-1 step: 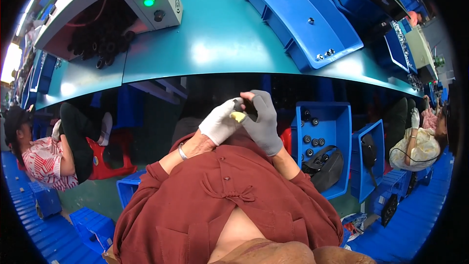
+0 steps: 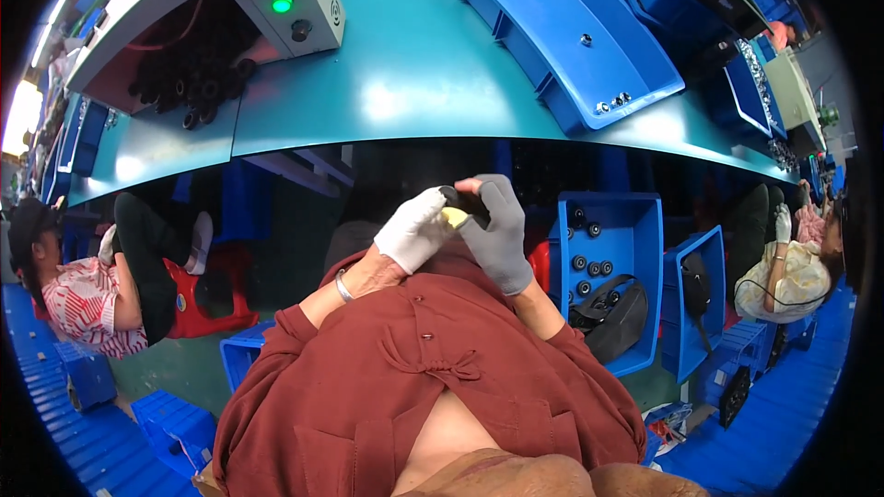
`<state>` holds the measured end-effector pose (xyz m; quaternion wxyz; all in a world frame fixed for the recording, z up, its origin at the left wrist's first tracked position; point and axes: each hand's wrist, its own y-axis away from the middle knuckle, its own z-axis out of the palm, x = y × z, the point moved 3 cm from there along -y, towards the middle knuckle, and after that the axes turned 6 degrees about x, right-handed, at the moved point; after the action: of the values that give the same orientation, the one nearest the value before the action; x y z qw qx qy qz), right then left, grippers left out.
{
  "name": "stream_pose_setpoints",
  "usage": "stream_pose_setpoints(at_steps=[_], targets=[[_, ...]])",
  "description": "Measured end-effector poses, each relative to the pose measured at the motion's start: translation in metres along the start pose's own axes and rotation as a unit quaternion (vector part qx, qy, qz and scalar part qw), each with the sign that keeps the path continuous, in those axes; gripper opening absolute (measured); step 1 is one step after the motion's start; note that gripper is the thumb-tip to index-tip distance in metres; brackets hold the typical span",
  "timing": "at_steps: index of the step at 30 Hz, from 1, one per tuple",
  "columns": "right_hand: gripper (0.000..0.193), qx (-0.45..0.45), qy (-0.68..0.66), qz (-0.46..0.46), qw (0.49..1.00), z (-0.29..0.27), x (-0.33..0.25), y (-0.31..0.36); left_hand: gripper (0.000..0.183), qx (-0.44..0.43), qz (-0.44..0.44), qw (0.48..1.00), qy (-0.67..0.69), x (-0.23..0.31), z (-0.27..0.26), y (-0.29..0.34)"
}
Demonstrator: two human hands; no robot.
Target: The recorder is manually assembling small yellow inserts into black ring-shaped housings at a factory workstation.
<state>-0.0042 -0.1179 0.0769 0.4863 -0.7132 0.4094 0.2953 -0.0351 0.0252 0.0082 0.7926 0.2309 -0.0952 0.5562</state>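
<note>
In front of my chest my two gloved hands meet, above my lap and short of the bench edge. My left hand (image 2: 412,229), in a white glove, is closed with a small black part (image 2: 449,194) at its fingertips. A pale yellow piece (image 2: 455,217) shows between the hands; whether it is held or is a cover on a fingertip, I cannot tell. My right hand (image 2: 498,237), in a grey glove with bare fingertips showing, curls its fingers toward the left one. Whatever it grips is hidden in the dark gap between thumb and fingers.
Across the teal bench (image 2: 396,83) stand a grey machine (image 2: 318,0) with lit buttons, a heap of black round parts (image 2: 198,92) and a blue tray (image 2: 552,28) with several shiny parts. To my right, a blue bin (image 2: 610,221) holds black wheels and a black bag. Seated people flank me.
My right hand has shifted slightly to the right and down, its fingers a little apart from the left hand's. The yellow piece has turned slightly. The left hand stays almost in place.
</note>
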Motion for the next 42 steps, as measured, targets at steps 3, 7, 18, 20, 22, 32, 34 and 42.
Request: stream_pose_setpoints(at_steps=[3, 7, 18, 20, 22, 32, 34, 42], targets=[[0.024, -0.026, -0.089, 0.122, 0.988, -0.002, 0.004, 0.007, 0.025, 0.078, 0.053, 0.987, -0.132, 0.003, -0.001, 0.005], [0.022, -0.034, -0.191, 0.192, 0.962, 0.004, 0.011, 0.013, 0.014, 0.181, 0.169, 0.884, -0.397, 0.018, 0.012, 0.012], [0.021, -0.012, -0.167, 0.179, 0.969, 0.009, 0.024, 0.025, 0.014, 0.19, 0.174, 0.882, -0.394, 0.014, 0.021, 0.018], [0.023, -0.016, -0.202, 0.205, 0.957, 0.006, 0.026, 0.024, 0.021, 0.194, 0.11, 0.941, -0.254, 0.012, 0.022, 0.02], [0.025, -0.032, -0.266, 0.245, 0.932, 0.002, 0.023, 0.019, 0.026, 0.169, 0.101, 0.95, -0.242, 0.011, 0.026, 0.022], [0.03, -0.053, -0.317, 0.27, 0.908, -0.016, 0.006, 0.025, 0.021, 0.19, 0.067, 0.957, -0.209, 0.0, 0.032, 0.022], [0.03, -0.052, -0.263, 0.217, 0.939, -0.022, 0.002, 0.023, 0.023, 0.182, 0.067, 0.957, -0.214, -0.002, 0.033, 0.02], [0.033, -0.012, -0.303, 0.219, 0.927, -0.033, 0.025, 0.025, 0.022, 0.122, -0.065, 0.989, -0.06, -0.022, 0.03, -0.003]])
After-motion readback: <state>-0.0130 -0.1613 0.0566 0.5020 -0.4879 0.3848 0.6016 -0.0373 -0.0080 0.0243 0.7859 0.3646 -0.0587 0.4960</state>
